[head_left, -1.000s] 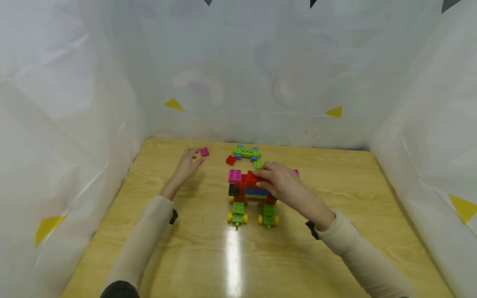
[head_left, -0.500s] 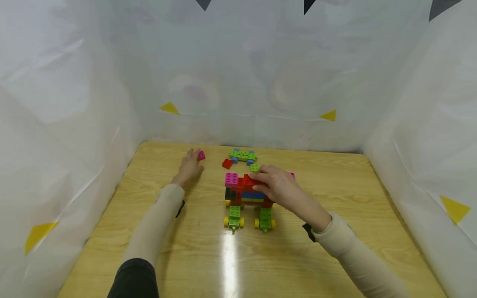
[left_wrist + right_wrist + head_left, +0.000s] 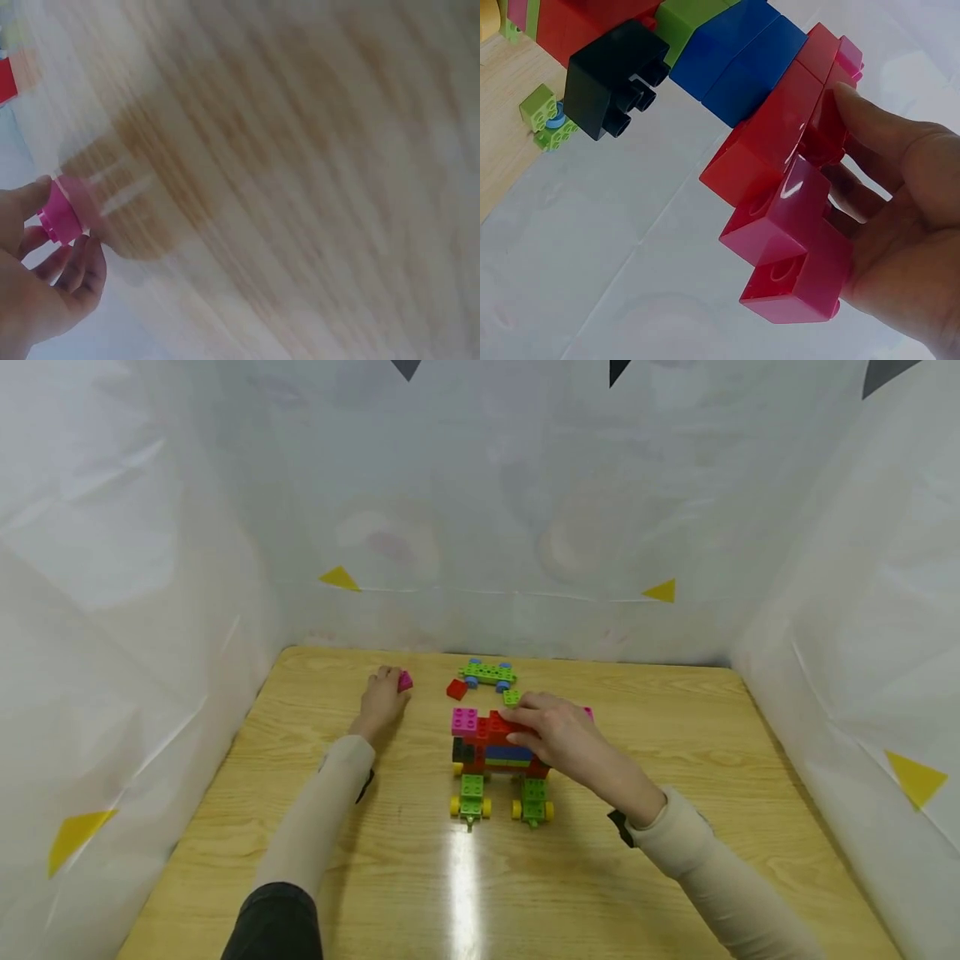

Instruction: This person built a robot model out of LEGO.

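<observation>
At the far left of the table, my left hand [image 3: 381, 700] pinches a small pink toy brick [image 3: 406, 681] between thumb and fingers. The left wrist view shows this pink brick [image 3: 61, 215] low over the wood, its reflection beside it. My right hand [image 3: 564, 737] grips the top of a brick model [image 3: 508, 753] at the table's middle, thumb and fingers on either side of its red top row [image 3: 776, 131]. Pink, red, blue, green and black bricks make up the model. It stands on green wheeled bases [image 3: 472, 793] with yellow wheels. The right hand hides its right end.
Behind the model lie a loose red brick [image 3: 457, 690], a small green brick [image 3: 512, 697] and a green wheeled base with blue wheels [image 3: 487, 674]. White sheeting [image 3: 480, 527] walls the wooden table [image 3: 660, 710] at the back and both sides.
My left hand's fingers have closed in around the pink brick, which has turned slightly. The right hand stays on the model. The head view has shifted a little.
</observation>
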### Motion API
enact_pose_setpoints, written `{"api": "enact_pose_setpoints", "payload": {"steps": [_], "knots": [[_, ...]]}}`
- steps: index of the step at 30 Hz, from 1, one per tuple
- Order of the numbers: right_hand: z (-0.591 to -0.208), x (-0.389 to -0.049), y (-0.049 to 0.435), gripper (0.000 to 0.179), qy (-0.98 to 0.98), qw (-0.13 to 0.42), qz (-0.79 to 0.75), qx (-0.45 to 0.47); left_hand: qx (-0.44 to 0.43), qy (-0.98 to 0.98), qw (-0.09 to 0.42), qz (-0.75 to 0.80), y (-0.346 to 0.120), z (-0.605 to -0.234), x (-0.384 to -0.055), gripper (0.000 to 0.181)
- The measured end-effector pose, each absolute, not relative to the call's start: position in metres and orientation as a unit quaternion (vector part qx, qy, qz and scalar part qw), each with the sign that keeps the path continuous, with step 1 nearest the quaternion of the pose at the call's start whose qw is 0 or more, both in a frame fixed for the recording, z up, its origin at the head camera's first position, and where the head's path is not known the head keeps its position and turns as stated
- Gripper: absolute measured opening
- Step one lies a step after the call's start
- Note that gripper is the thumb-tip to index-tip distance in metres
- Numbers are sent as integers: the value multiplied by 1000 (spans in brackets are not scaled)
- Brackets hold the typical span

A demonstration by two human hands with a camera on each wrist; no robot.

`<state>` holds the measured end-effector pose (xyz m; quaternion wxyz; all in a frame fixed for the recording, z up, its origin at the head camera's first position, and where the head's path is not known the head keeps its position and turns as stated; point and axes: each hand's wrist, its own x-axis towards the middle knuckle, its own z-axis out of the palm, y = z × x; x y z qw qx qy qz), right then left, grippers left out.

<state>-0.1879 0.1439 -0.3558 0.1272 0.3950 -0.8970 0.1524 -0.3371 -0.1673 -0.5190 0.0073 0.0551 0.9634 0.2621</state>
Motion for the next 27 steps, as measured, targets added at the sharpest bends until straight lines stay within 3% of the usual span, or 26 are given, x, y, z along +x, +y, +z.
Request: {"api": "enact_pose_setpoints", "payload": {"steps": [5, 14, 19, 27], "knots": [[-355, -190, 143, 30, -900, 126, 148, 391, 58, 963, -14, 263, -167, -516, -333, 47], [-354, -193, 134, 23, -914, 108, 156, 360, 72, 957, -36, 279, -164, -517, -326, 22], [-354, -193, 133, 22, -915, 96, 171, 353, 81, 944, -49, 316, -164, -515, -319, 21], [-354, -192, 133, 51, -910, 114, 151, 370, 123, 887, -75, 439, -153, -476, -273, 32]]}}
